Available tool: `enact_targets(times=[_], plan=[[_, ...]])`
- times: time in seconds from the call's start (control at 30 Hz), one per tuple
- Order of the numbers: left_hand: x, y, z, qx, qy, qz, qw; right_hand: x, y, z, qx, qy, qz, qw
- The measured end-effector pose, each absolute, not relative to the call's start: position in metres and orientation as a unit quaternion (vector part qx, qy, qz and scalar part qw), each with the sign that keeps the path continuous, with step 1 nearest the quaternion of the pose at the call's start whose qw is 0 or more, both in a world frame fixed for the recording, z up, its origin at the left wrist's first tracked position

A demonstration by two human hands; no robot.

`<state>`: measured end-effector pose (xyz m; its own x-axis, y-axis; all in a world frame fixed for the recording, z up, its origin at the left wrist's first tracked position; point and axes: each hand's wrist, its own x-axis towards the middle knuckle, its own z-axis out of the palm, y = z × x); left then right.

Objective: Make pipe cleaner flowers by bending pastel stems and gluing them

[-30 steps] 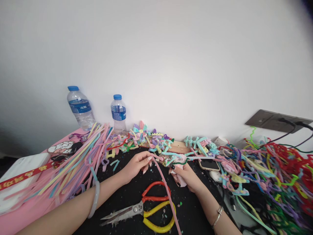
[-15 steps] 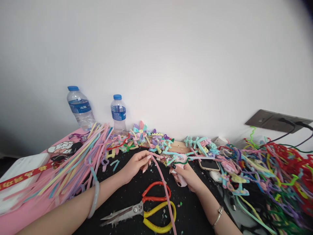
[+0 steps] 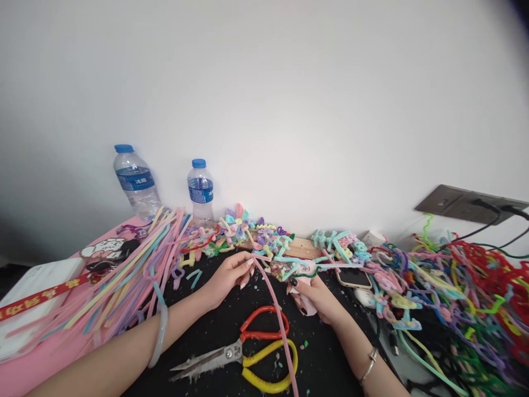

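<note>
My left hand [image 3: 233, 274] pinches a long pink pipe cleaner [image 3: 276, 309] near its bent upper end. The rest of it droops past the scissors [image 3: 243, 353] to the bottom edge. My right hand [image 3: 314, 298] is closed round the handle of what looks like a pale pink glue gun [image 3: 306, 305]. A whitish stick [image 3: 341, 266] sticks out at its back, and its front points left toward the pink bend. Teal and green pipe-cleaner pieces partly hide its body. Below my hands lie the scissors, with one red and one yellow handle and fuzz on their blades.
Loose pastel pipe cleaners [image 3: 124, 275] lie at left beside a white box [image 3: 37, 298]. Two water bottles [image 3: 134, 182] [image 3: 200, 190] stand against the wall. Fuzzy flowers [image 3: 236, 220] line the back. At right are a phone [image 3: 354, 278], tangled pipe cleaners [image 3: 475, 309] and a plugged-in socket [image 3: 471, 205].
My left hand has shifted slightly left and up, and the short bent end of the pink pipe cleaner now lies flatter, pointing right. My right hand stays almost still.
</note>
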<state>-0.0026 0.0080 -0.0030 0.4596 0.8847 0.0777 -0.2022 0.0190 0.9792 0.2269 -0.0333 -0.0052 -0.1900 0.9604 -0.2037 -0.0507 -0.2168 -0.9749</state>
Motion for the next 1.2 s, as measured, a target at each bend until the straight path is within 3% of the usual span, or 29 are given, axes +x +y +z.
enact_targets(times=[1.2], plan=[[-0.001, 0.004, 0.005, 0.591, 0.307, 0.376, 0.644, 0.226, -0.034, -0.003, -0.490, -0.466, 0.615, 0.407]])
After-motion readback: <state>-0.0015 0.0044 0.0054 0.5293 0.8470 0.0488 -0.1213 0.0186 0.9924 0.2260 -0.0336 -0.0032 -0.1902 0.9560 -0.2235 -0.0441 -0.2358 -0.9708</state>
